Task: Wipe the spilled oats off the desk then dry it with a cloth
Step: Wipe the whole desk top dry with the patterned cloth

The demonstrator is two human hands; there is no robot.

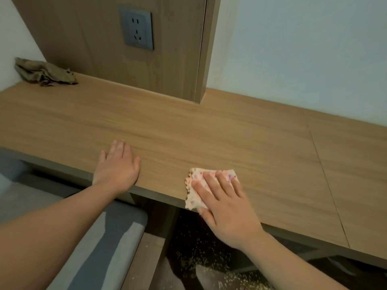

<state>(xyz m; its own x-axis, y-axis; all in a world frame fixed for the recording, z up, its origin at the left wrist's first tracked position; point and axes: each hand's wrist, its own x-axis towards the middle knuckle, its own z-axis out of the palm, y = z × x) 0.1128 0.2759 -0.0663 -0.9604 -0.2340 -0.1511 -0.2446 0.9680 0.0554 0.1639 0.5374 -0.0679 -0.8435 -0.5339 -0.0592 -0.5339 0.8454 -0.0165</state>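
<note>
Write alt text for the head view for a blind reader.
The right hand presses a spotted cloth on the desk at its front edge; the left hand rests flat nearby. Oats litter the floor; a brown rag lies back left.

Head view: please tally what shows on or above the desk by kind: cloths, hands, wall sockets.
Cloths: 2, an olive cloth at the back left and a spotted cloth at the front edge
Hands: 2, the left hand flat on the wood and the right hand on the spotted cloth
Wall socket: 1
Total: 5
</note>
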